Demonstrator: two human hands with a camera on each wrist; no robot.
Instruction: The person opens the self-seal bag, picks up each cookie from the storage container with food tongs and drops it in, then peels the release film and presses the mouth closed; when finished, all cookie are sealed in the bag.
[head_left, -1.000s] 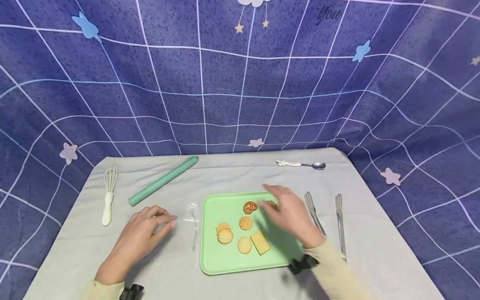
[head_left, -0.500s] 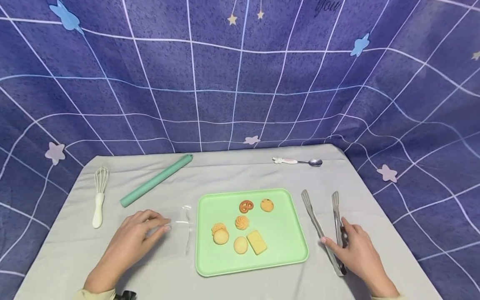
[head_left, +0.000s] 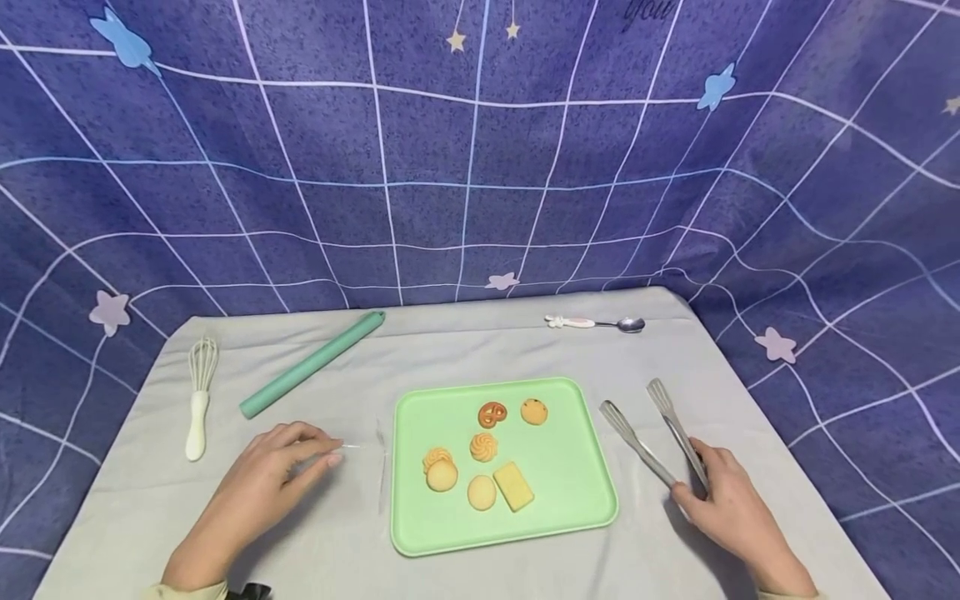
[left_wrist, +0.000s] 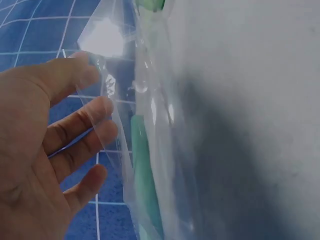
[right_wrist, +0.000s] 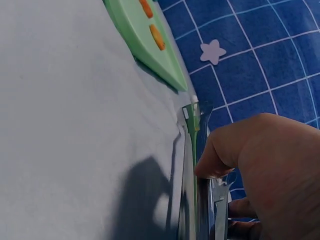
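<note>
My left hand (head_left: 262,475) pinches the edge of a clear plastic bag (left_wrist: 112,92) between thumb and fingertips, left of the tray. In the left wrist view the bag's film stands raised from the cloth. My right hand (head_left: 735,508) grips metal tongs (head_left: 641,450) by their arms, right of the tray, with the slotted ends spread apart and pointing away. The light green tray (head_left: 585,508) between the hands holds a pretzel (head_left: 492,414), a spotted round cookie (head_left: 534,411), a swirl cookie (head_left: 483,447), a rectangular biscuit (head_left: 513,486) and plain round cookies (head_left: 482,492), one overlapping another swirl cookie.
A green rolling pin (head_left: 311,365) lies at the back left, with a cream whisk (head_left: 198,400) at the far left. Near the back edge is a spoon (head_left: 592,323). Blue grid-patterned fabric (head_left: 450,167) stands behind the grey cloth-covered table (head_left: 322,558).
My right hand has moved from over the tray to the right, taken hold of the tongs and lifted them. My left hand stays by the bag, whose film has shifted slightly.
</note>
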